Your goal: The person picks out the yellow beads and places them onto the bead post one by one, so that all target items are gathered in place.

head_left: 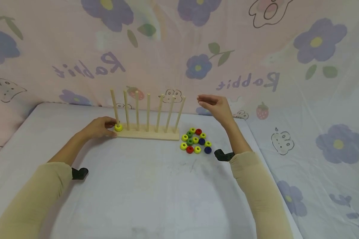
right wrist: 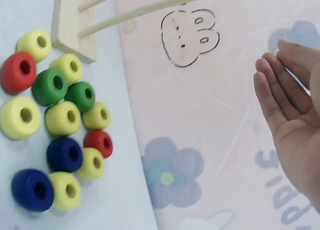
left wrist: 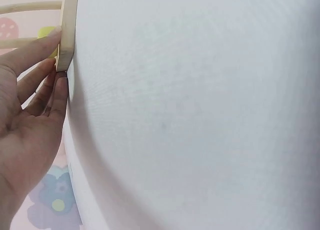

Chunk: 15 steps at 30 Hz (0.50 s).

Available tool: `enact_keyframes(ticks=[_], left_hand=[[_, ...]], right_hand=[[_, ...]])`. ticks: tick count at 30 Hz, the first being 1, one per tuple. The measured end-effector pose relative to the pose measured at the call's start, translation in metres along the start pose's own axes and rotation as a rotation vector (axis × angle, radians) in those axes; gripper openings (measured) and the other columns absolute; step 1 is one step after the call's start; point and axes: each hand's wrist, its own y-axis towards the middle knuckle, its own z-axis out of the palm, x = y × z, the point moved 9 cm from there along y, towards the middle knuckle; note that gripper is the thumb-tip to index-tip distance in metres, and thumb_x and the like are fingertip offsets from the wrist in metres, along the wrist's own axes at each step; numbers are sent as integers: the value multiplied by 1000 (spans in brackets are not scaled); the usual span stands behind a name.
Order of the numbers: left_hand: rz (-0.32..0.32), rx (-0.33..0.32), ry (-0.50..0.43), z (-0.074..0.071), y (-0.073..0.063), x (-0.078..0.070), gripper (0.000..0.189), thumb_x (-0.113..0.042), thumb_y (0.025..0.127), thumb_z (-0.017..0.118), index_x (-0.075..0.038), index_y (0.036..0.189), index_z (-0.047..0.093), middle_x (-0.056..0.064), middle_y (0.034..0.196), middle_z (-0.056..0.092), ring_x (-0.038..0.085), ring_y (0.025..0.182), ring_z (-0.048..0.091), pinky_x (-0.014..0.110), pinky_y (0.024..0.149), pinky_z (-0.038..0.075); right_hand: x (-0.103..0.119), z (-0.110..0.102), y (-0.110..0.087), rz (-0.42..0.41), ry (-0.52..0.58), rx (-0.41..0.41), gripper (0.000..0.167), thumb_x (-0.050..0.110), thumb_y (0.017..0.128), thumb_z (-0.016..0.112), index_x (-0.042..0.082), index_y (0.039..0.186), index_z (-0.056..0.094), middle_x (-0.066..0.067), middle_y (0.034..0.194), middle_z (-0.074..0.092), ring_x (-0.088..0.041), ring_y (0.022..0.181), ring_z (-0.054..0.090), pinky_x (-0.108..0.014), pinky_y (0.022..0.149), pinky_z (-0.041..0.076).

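A wooden peg stand with a row of upright rods stands toward the back of the table. One yellow bead sits at the foot of its leftmost rod. My left hand holds the stand's left end; in the left wrist view its thumb and fingers lie about the end of the base. Raised to the right of the stand, my right hand has nearly straight fingers and holds nothing. Loose beads in yellow, green, red and blue, such as the red bead, lie below it.
The beads form a loose cluster just right of the stand's base, among them a dark blue bead and a green bead. A white cloth covers the table. A patterned curtain hangs behind it.
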Motion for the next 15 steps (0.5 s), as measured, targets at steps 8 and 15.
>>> enact_keyframes(ticks=[8,15], left_hand=[[18,-14,-30,0,1,0,70,-14,84,81,10,140,46,30,143,47,46,133,44,54,113,35],[14,-12,-35,1,0,1,69,-11,85,79,11,141,44,31,144,45,46,134,43,54,113,35]], right_hand=[[-17,-12,-41,49,-9,-30,34,9,96,66,-4,127,64,-18,123,68,-17,112,66,-25,97,52],[-57,-14,-62,65,3,-23,35,10,95,68,-3,127,65,-20,122,68,-19,110,68,-21,93,53]])
